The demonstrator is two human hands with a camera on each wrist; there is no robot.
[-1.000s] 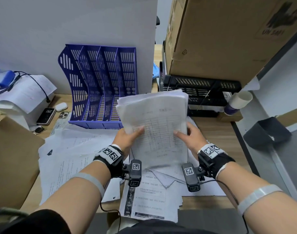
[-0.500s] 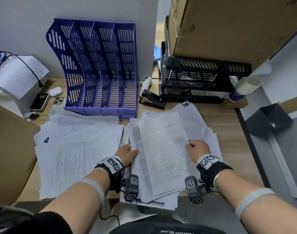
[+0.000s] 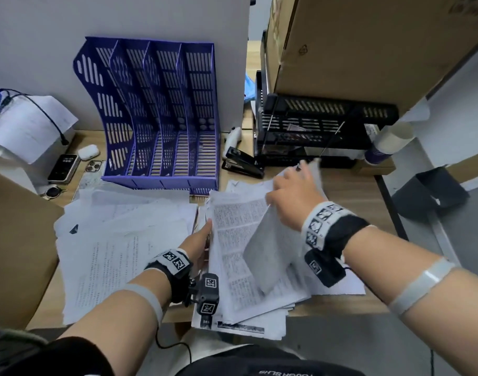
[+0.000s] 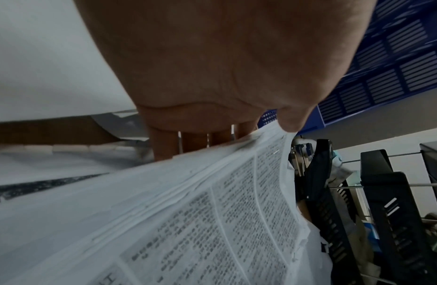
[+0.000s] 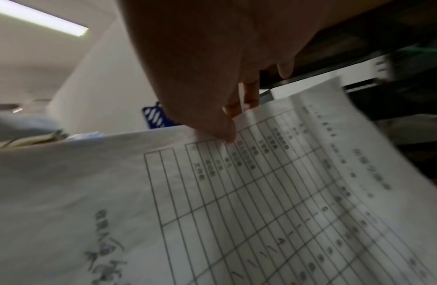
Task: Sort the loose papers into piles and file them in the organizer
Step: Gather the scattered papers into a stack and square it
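Observation:
The blue slotted organizer (image 3: 161, 118) stands empty at the back of the desk against the wall. In front of it a loose spread of papers (image 3: 118, 245) covers the left of the desk. To its right lies a stack of printed pages (image 3: 232, 256), seen close in the left wrist view (image 4: 212, 221). My left hand (image 3: 199, 240) grips the stack's left edge, thumb on top and fingers (image 4: 163, 144) underneath. My right hand (image 3: 294, 196) pinches the far edge of a single sheet (image 3: 267, 256) and holds it lifted off the stack. That sheet (image 5: 261, 192) carries a ruled table.
A black stapler (image 3: 243, 164) lies right of the organizer. Behind it a black wire tray (image 3: 324, 126) sits under a big cardboard box (image 3: 368, 44), with a paper cup (image 3: 389, 142) beside it. A phone (image 3: 62, 168) and earbud case (image 3: 88, 152) lie left; cardboard (image 3: 15, 240) borders the left edge.
The stack that both hands held upright a second ago was laid flat on the desk. My right hand has since peeled the top sheet up and away; the left stays on the stack's edge.

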